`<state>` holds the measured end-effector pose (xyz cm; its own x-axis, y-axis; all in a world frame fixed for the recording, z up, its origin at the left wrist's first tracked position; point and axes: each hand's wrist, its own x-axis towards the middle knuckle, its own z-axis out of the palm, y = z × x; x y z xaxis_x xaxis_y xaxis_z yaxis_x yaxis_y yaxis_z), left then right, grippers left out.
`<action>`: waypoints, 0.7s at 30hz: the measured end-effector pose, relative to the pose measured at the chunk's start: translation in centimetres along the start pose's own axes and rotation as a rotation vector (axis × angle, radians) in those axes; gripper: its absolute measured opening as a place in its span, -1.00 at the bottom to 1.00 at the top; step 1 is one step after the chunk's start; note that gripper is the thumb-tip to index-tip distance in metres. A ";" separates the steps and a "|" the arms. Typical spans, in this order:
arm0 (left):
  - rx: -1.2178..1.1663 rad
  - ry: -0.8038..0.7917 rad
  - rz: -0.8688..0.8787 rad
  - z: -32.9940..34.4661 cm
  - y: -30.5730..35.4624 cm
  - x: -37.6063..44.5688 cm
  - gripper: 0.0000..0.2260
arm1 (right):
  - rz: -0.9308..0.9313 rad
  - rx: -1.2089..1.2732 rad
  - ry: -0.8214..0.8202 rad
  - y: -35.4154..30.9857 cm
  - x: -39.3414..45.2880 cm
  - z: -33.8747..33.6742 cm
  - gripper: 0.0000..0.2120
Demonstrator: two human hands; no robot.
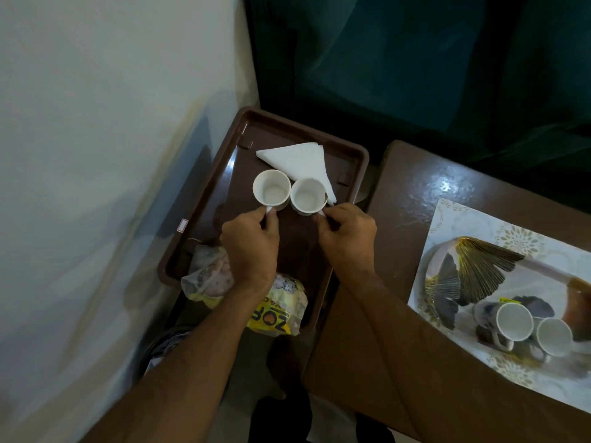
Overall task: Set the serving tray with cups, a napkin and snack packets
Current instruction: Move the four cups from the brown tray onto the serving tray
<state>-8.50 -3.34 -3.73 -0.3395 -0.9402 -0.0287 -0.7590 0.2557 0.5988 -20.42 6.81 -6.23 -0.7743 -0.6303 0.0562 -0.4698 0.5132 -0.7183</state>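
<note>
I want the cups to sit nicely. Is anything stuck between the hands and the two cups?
No. The left hand pinches the left cup's handle, the right hand the right cup's. Nothing visible lies between.

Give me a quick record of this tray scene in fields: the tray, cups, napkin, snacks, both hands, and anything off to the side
tray: brown tray, holds everything below
cups on tray: left cup and right cup, upright, empty, side by side
napkin: white napkin, folded in a triangle, beyond the cups, right cup overlapping it
snacks: snack packets at the near end
left hand: holds left cup's handle
right hand: holds right cup's handle
side: two spare cups on a patterned white tray, right table
</note>
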 end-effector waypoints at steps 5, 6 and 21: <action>0.008 0.014 0.042 0.8 3.5 -1.8 -0.68 | -0.002 -0.012 0.048 1.6 0.1 -4.0 -0.94; 0.005 0.010 0.052 1.1 4.3 -2.3 -0.67 | -0.002 -0.015 0.051 2.1 0.1 -5.0 -0.94; -0.102 -0.158 0.203 8.7 17.6 -13.0 -0.81 | 0.076 -0.134 0.162 14.2 -2.6 -20.5 -0.91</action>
<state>-22.27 15.32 0.23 -0.5675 -0.8232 -0.0191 -0.6091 0.4041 0.6824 -33.75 27.69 -2.30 -0.8625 -0.4907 0.1236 -0.4512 0.6352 -0.6269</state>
